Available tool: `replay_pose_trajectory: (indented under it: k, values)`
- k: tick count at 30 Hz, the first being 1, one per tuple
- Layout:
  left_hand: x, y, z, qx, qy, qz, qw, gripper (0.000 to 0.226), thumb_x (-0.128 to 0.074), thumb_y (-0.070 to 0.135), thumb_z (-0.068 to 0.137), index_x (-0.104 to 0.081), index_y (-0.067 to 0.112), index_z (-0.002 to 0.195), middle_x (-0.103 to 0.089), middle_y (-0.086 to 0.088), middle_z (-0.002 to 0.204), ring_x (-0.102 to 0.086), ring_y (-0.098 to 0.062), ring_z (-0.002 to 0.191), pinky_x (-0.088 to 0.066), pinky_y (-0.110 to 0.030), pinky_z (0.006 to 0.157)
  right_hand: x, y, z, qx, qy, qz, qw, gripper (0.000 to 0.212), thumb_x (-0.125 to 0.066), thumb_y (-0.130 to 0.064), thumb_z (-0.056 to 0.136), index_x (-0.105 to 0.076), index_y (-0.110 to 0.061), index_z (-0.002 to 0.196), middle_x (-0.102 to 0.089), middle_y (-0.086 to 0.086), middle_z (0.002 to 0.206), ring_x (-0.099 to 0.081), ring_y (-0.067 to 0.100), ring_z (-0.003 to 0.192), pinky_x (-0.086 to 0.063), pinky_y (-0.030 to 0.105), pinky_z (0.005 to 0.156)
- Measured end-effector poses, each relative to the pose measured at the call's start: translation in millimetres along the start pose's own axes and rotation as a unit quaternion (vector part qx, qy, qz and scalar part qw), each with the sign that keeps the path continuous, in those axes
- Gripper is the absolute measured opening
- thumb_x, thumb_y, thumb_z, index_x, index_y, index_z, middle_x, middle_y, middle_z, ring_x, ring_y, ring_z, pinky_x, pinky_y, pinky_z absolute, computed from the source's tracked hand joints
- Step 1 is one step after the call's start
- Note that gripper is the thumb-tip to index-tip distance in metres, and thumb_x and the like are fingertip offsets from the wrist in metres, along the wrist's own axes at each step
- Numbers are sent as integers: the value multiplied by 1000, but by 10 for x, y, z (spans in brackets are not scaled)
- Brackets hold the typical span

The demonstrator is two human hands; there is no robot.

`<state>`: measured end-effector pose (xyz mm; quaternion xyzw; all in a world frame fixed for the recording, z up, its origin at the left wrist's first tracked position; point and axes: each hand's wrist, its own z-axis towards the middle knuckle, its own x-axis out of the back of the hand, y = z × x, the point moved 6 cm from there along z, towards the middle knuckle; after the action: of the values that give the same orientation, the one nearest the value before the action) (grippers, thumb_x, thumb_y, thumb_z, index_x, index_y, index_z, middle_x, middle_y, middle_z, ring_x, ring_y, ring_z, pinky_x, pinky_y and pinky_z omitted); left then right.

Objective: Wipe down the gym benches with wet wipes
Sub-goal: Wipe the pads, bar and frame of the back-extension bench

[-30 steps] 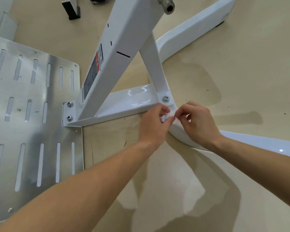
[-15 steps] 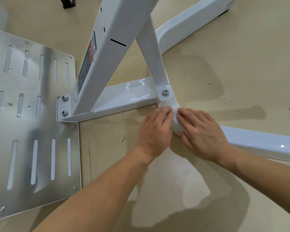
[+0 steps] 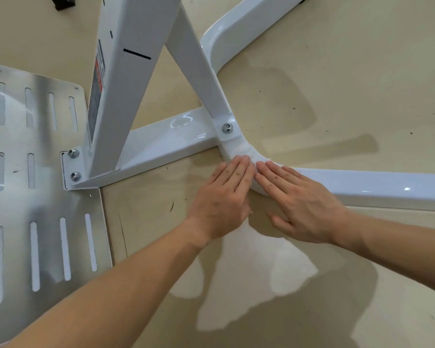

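A white wet wipe [image 3: 241,149] lies draped over the bend of the white bench base bar [image 3: 377,182], just below a bolted joint [image 3: 227,128]. My left hand [image 3: 226,194] lies flat with straight fingers pressing the wipe's left part. My right hand [image 3: 296,204] lies flat beside it, its fingertips pressing the wipe's right part against the bar. Most of the wipe is hidden under my fingers. A slanted white strut [image 3: 196,69] and a wide white upright [image 3: 126,79] rise from the base.
A slotted metal footplate [image 3: 35,197] lies on the floor at the left, bolted to the cross bar [image 3: 166,141]. Another curved white leg [image 3: 239,26] runs to the upper right. A black foot [image 3: 63,2] stands at the top left. Beige floor [image 3: 337,84] surrounds the frame.
Both hands went from pinching the bunched wipe to lying flat, spreading it over the bend of the bar. The view has shifted closer to the joint.
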<state>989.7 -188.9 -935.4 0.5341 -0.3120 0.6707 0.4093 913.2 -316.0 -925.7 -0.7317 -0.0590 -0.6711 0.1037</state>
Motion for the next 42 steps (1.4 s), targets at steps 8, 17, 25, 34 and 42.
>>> replay_pose_trajectory:
  k: [8,17,25,34,42]
  values:
    - [9,-224,29,-10,-45,29,998,69,-47,32,89,-40,1,151,-37,-17,158,-35,-28,147,-29,-44,121,33,47,63,-28,-25,-16,999,77,-36,-46,90,-32,-5,155,-26,14,163,-29,30,150,-26,48,121]
    - [36,220,28,-67,-74,-2,995,75,-47,42,91,-33,3,154,-28,-16,162,-26,-28,151,-25,-44,122,-17,80,-363,-43,-37,-37,998,78,-35,-49,95,-24,-3,157,-17,15,166,-18,28,153,-19,45,124]
    - [-17,1063,274,-115,-68,-52,990,69,-51,31,89,-40,2,151,-35,-16,159,-34,-29,148,-25,-42,122,25,496,-1299,-135,-91,-49,985,78,-36,-47,93,-20,-8,159,-18,13,166,-25,28,152,-18,45,120]
    - [82,393,73,-64,-67,-8,996,63,-49,18,88,-44,8,150,-41,-9,157,-42,-25,143,-35,-43,117,-14,20,-451,-148,-35,-11,988,88,-44,-54,91,-16,-5,159,-19,19,163,-16,36,151,-5,49,124]
    - [-56,1091,481,-93,-103,-41,989,70,-43,27,87,-37,4,153,-34,-14,160,-31,-28,149,-27,-43,120,-164,561,-1117,-229,-42,-36,972,88,-31,-55,89,-8,-9,161,2,13,168,0,26,156,-3,48,125]
